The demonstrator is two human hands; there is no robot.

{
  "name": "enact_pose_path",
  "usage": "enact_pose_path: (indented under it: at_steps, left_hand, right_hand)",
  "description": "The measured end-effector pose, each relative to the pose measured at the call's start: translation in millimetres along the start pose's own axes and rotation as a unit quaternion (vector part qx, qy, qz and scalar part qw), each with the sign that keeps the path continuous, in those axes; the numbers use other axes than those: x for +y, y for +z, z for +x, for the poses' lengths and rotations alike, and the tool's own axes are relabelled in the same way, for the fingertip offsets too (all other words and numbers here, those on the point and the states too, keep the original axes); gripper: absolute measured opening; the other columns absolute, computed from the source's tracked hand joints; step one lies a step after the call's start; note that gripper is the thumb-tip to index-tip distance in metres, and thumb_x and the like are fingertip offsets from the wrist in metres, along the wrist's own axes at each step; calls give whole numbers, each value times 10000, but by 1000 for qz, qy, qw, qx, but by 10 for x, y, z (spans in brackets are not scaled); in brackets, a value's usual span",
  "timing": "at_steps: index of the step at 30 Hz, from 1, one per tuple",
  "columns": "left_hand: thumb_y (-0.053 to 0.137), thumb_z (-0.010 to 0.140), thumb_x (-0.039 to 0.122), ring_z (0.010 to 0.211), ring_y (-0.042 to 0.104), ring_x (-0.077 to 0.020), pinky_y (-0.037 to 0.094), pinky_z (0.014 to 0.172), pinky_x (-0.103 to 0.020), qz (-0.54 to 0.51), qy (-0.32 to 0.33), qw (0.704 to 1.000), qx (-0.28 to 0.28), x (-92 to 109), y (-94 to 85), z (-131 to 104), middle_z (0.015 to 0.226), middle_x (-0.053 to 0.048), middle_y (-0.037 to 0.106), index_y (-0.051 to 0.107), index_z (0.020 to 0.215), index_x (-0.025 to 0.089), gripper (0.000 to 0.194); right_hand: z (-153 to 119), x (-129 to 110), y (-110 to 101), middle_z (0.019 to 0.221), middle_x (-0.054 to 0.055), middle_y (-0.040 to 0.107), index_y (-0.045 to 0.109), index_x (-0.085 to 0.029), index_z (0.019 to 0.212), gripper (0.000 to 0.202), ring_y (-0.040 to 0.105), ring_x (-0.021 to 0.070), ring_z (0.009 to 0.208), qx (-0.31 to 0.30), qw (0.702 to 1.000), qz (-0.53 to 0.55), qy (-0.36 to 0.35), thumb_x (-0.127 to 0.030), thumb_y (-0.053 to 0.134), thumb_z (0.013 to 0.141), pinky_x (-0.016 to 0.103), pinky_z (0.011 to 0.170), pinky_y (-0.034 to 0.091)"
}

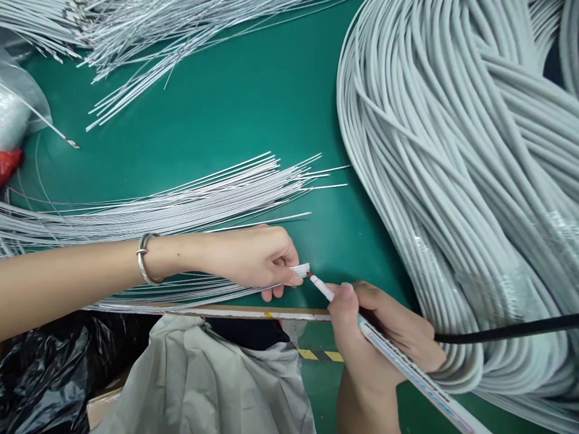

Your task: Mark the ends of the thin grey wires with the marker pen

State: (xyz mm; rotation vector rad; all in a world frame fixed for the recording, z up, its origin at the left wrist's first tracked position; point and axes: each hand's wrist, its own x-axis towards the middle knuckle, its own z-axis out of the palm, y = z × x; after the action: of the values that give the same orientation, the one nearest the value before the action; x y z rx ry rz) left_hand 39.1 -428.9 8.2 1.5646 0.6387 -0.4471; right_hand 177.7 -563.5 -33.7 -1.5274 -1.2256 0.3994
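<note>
My left hand point(260, 256), with a metal bangle point(143, 259) on its wrist, pinches the ends of several thin white wires point(300, 269) between thumb and fingers. The wires trail left beneath the forearm. My right hand point(375, 331) is wrapped round a white marker pen point(407, 367). The pen's red tip is at the wire ends, touching or very close to them. Just above my left hand, a loose bundle of thin white wires point(217, 202) lies on the green table point(226, 114).
Thick coils of grey cable point(452, 181) cover the right side. More white wires point(149, 36) lie at the upper left, near a clear plastic bag point(20, 102). A black strap point(506, 330) crosses the cables. Below the table edge hangs a black plastic bag point(67, 367).
</note>
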Motion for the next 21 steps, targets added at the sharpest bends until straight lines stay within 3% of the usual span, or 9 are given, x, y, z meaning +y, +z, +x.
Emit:
enact_pose_path:
  at_steps: [3, 15, 21]
  left_hand:
    - [510, 919, 286, 569, 658, -90, 429, 507, -144, -6, 2, 1000, 0, -7, 2, 0, 661, -7, 681, 597, 669, 140, 302]
    - [522, 912, 296, 573, 655, -97, 433, 517, -159, -19, 12, 1000, 2, -38, 10, -2, 667, -15, 683, 591, 673, 141, 294]
    - [524, 906, 246, 570, 658, -97, 441, 511, -150, -14, 11, 1000, 1, -11, 2, -13, 663, -25, 682, 586, 670, 132, 270]
  right_hand:
    - [7, 0, -5, 491, -62, 482, 595, -195, 617, 213, 411, 68, 386, 4, 999, -3, -43, -31, 624, 750, 241, 383, 334]
    - [21, -4, -27, 461, -72, 489, 572, -191, 582, 230, 438, 67, 365, -11, 998, -24, -57, -52, 615, 760, 221, 376, 345]
    - [8, 3, -40, 483, -57, 546, 570, -192, 580, 241, 498, 90, 392, 23, 1000, 21, -8, -68, 612, 782, 220, 381, 376]
